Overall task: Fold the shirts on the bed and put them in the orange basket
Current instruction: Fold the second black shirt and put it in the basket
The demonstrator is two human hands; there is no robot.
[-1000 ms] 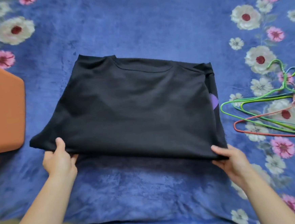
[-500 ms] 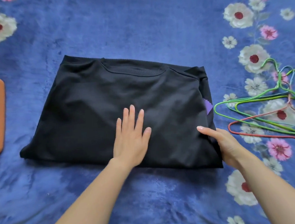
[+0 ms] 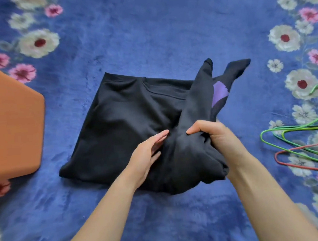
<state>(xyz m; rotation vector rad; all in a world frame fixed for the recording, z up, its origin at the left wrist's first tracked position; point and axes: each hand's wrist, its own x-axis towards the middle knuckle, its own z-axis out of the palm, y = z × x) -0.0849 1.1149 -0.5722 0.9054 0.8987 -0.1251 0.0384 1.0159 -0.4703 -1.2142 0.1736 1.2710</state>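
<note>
At centre of black shirt point(image 3: 128, 122): L hand point(image 3: 147, 151), fingers straight, pins crease. R hand point(image 3: 212, 135) grips right edge; raised for folding over.

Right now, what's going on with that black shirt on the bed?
A person is folding a black shirt on the blue flowered blanket. The right hand grips the shirt's right side and holds it raised over the middle. The left hand lies flat on the shirt beside the fold, fingers straight. The orange basket sits to the left and some wire hangers lie to the right. The shirt is not yet in the basket.
</note>
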